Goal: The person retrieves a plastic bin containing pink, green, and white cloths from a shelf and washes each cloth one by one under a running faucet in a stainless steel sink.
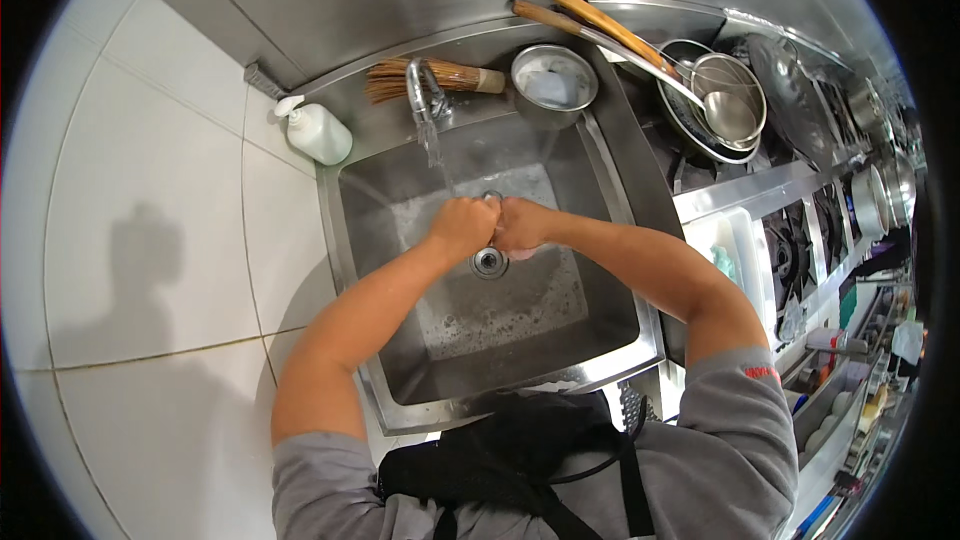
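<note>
Over the stainless steel sink (pixel 525 349), my left hand (pixel 466 223) and my right hand (pixel 523 223) meet with fingers curled. They are just above the round drain (pixel 489 262). A pale pinkish patch shows below my right hand, and something small and shiny shows between the knuckles; I cannot tell what either is, or whether the hands hold anything. Water (pixel 429 141) runs from the chrome faucet (pixel 418 86) behind my hands. Wet marks and suds spots cover the sink floor.
On the sink's back ledge are a white pump bottle (pixel 321 133), a bristle brush (pixel 442 79) and a metal pot (pixel 555 86) with a pale block and suds. Right of the sink, a ladle (pixel 729 116) and strainer rest on a pan over a stove. A plastic tub (pixel 721 255) stands nearer.
</note>
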### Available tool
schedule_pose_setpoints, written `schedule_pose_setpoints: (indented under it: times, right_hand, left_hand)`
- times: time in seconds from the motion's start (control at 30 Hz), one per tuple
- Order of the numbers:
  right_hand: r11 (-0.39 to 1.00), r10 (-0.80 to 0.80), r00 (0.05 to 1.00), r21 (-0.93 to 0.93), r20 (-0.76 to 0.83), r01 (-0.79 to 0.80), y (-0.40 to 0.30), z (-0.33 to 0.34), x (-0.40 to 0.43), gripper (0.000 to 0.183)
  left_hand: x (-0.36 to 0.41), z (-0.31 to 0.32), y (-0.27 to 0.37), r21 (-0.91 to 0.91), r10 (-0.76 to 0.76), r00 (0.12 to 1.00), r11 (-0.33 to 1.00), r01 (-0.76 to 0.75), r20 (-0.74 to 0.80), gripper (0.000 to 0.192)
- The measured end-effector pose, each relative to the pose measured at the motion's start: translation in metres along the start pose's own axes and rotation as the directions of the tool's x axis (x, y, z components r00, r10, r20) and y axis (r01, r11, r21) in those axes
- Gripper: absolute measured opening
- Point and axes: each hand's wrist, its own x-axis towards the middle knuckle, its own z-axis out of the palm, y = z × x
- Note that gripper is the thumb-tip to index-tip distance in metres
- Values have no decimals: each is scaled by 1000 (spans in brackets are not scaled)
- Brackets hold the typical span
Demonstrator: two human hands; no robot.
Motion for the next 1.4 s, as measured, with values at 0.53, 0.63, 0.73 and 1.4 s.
schedule_pose_setpoints:
  times: [0.53, 0.63, 0.73, 1.4]
  right_hand:
    - [589, -382, 924, -762, 32, 270, 39, 95, -77, 26]
    - [520, -612, 787, -788, -76, 328, 37, 97, -98, 20]
    - [610, -566, 788, -765, -242, 204, 28, 97, -127, 21]
    - [237, 901, 29, 546, -433, 804, 140, 265, -528, 24]
  left_hand:
    - [-94, 89, 54, -472, 168, 492, -146, 869, 854, 9]
    - [-100, 89, 54, -163, 561, 355, -363, 917, 748, 12]
    - [-87, 69, 68, -379, 398, 512, -367, 849, 762, 18]
    - [225, 27, 322, -177, 314, 926, 944, -280, 210, 51]
